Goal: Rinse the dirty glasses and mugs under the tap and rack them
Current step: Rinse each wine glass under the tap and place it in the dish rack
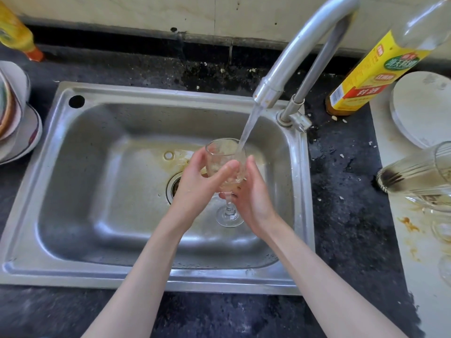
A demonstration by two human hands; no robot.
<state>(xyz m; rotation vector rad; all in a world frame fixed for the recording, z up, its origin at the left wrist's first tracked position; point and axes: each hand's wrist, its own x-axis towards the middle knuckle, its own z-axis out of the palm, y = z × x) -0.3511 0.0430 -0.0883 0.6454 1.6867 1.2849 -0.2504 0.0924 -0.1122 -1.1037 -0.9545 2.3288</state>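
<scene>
Over the sink basin (80, 191), both hands wrap one stemmed wine glass (225, 164). Left hand (202, 181): fingers curled across the near side of the bowl, thumb up along its left wall. Right hand (251, 191): curled round the bowl's right side and underside, thumb raised beside the rim. Glass sits between the two palms, roughly upright with its mouth tipped slightly away, stem and foot hanging free below the hands, above the basin floor and just right of the drain (174, 185).

Tap (288, 59) is running; the stream (249, 128) enters the bowl at its right inner edge. Yellowish liquid is pooled in the bottom of the bowl (residue not yet flushed, by my reading).

Judgement on the step: rinse in progress. To do it well, keep the mouth under the stream, turn the bowl so water sweeps the whole inner wall, tip out the cloudy water, and support the bowl rather than the thin stem; wet glass is likely slippery.

Outward: on the pale surface (415, 240) to the right lie more soiled glasses (415, 174), one on its side, near a white plate (422, 108). A yellow-labelled bottle (366, 76) stands behind the tap base. Stacked dishes (14, 118) sit left of the sink. No rack is in view.
</scene>
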